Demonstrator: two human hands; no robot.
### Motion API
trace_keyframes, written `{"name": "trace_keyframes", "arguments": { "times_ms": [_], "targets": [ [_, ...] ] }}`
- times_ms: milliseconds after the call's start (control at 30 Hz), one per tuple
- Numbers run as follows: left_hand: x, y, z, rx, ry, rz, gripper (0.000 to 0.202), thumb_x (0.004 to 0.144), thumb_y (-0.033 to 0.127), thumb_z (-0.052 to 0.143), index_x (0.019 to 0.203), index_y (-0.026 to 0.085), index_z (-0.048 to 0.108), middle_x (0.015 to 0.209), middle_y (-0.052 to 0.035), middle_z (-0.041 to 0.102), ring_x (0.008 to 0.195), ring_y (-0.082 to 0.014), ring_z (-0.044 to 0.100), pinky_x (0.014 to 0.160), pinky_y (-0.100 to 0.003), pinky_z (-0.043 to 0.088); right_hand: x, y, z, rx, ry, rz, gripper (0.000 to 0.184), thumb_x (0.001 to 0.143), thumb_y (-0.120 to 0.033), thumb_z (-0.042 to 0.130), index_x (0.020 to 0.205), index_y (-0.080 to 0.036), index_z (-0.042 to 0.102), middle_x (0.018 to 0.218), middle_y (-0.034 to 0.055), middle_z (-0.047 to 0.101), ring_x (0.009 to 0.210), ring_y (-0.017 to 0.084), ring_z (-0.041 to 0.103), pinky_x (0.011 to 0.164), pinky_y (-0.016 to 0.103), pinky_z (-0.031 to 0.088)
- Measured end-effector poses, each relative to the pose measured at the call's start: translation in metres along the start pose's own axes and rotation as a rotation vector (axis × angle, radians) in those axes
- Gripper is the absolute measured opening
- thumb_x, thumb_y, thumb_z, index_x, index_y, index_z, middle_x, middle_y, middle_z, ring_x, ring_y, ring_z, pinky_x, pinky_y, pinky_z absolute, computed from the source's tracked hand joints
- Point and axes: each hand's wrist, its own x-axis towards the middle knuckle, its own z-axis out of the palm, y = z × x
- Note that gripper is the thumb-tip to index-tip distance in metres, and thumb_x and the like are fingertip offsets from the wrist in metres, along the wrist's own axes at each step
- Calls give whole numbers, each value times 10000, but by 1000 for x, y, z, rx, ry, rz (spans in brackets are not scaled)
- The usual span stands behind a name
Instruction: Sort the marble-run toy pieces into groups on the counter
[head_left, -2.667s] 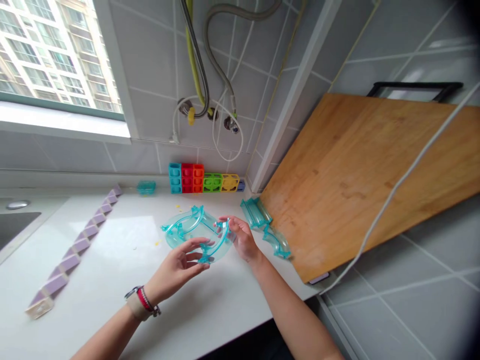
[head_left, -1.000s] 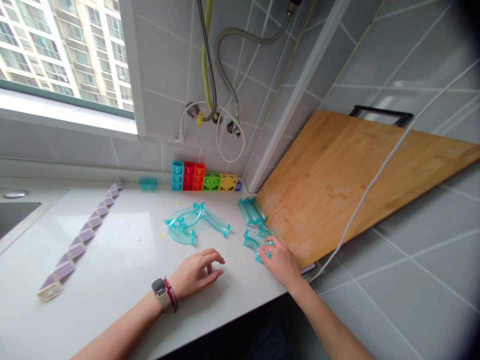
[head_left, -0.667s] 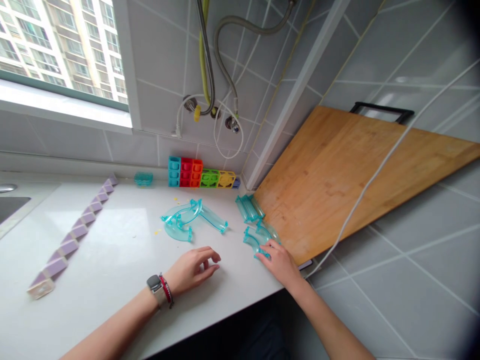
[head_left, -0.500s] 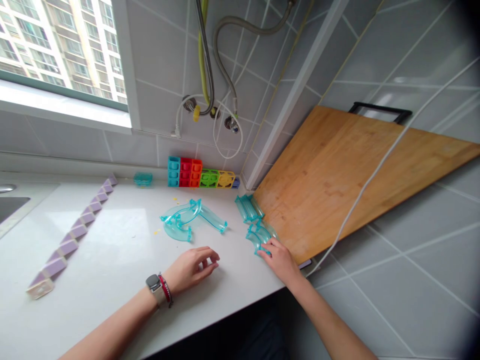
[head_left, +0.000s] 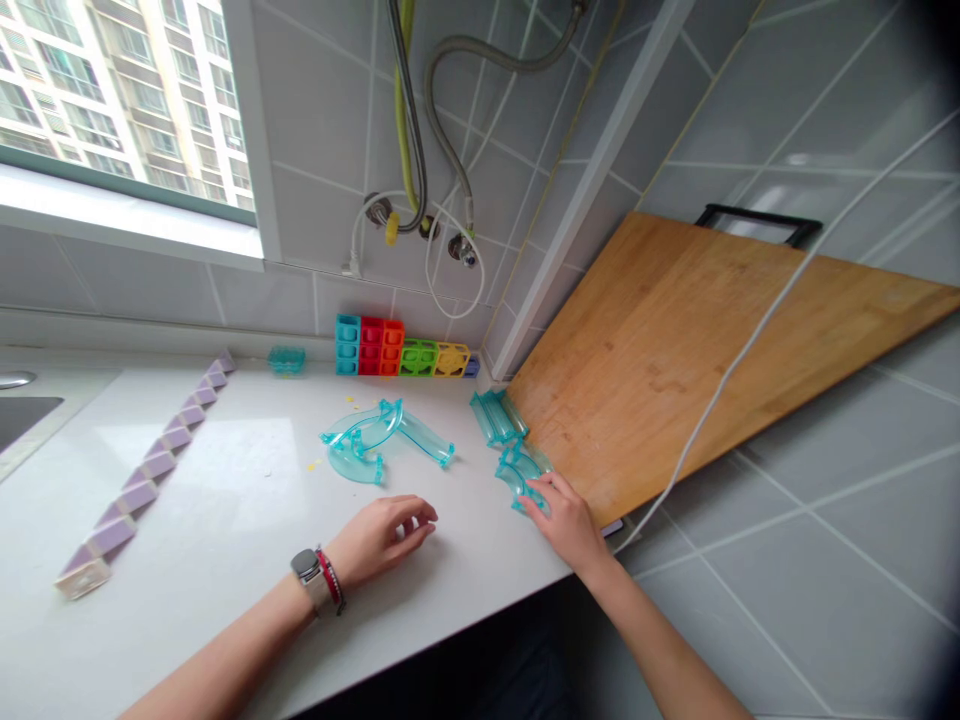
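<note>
Right hand [head_left: 568,522] angles in from the lower right, back upward, thumb and forefinger closed on the near end of a curved teal piece [head_left: 512,478], which lies on the white counter [head_left: 247,500] just beside the leaning wooden board [head_left: 697,340]. From my end I see the left hand [head_left: 386,540] resting on the counter, fingers loosely curled, thumb apart from them, near the teal cluster [head_left: 384,424]. Not quite three seconds ago both hands were on that cluster; now it lies alone and the right hand has crossed to the parts by the board. Since about a second ago, I note, the curved teal piece has shifted closer to the second curved piece [head_left: 531,460], while the left hand has barely moved. Whether those two curves touch or overlap I can't make out, because the plastic is see-through and the right fingers cover the near end; that hand's other fingers are mostly tucked from my view. The sink [head_left: 26,420] runs off the left edge, both forearms are cut off below, and the space under the counter is too dark to read.
</note>
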Motion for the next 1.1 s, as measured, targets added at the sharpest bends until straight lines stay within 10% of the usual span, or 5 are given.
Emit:
{"name": "trace_keyframes", "arguments": {
  "times_ms": [233,500,800,1100],
  "targets": [
    [1,-2,-5,48,51,9,228,991,338,502,985,218,695,867,-35,718,685,-137,633,605,-217,489,27,-55,6,234,-25,-130,196,973,-282,571,1086,-225,721,994,63,684,799,182,654,769,309,542],
    [-2,-14,-20,88,218,-68,177,983,313,538,987,221,688,828,-20,713,634,-124,605,580,-220,484,124,-109,90,278,-31,-187,343,890,-259,679,1231,-220,685,1203,101,634,1168,262,582,1035,393,479],
    [1,-33,-40,394,662,-46,112,940,273,600,994,239,693,1159,-98,671,1112,-273,618,980,-460,508,122,-90,136,311,-171,-129,526,859,-183,661,1378,-248,606,1336,109,592,1220,266,584,1073,392,462],
    [-5,-67,-44,548,585,-275,409,908,438,633,1270,247,649,1501,-142,480,1451,-384,376,1146,-603,376,126,-93,138,793,-121,139,471,706,-155,704,1172,-222,721,1066,56,691,892,205,646,904,351,519]
  ]
}}
